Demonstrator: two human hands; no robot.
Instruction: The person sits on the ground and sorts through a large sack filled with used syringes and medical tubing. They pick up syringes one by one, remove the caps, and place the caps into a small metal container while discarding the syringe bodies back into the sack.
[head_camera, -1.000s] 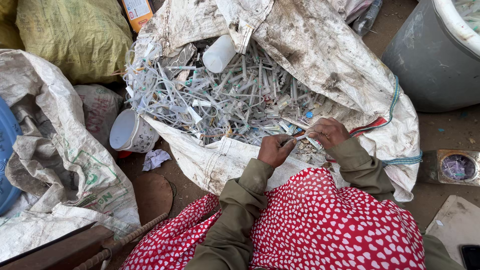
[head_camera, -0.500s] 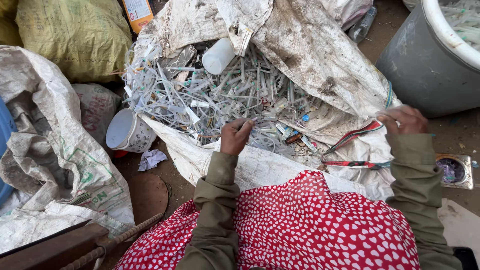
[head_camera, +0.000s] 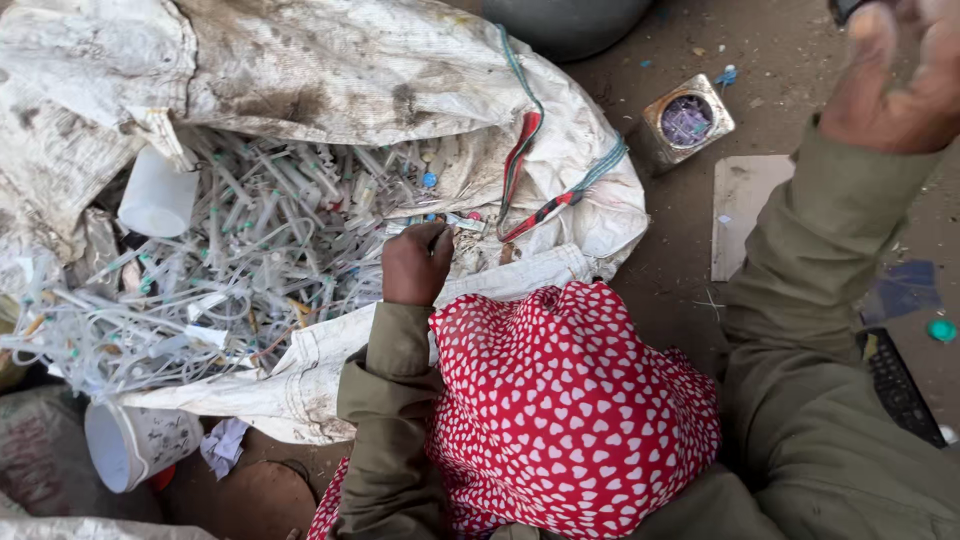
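A dirty white woven sack (head_camera: 330, 70) lies open in front of me, filled with a tangled pile of clear plastic syringes and tubes (head_camera: 250, 250). My left hand (head_camera: 415, 262) rests at the near edge of that pile, knuckles up, fingers curled down into the plastic pieces. My right hand (head_camera: 895, 75) is raised at the upper right, blurred, fingers apart, with nothing seen in the palm. Both arms wear olive sleeves. A red cloth with white hearts (head_camera: 560, 400) covers my lap.
A white plastic bottle (head_camera: 155, 195) lies in the pile. A white cup (head_camera: 130, 445) stands at the lower left. On the dirt floor to the right are a square metal tin (head_camera: 685, 120), a cardboard piece (head_camera: 745, 210), a black flat device (head_camera: 900, 385) and a green cap (head_camera: 940, 330). A grey tub (head_camera: 565, 20) stands behind the sack.
My right hand has swung up and out to the right, away from the sack. My left hand has stayed on the pile, its fingers now curled into the plastic. The view has shifted right.
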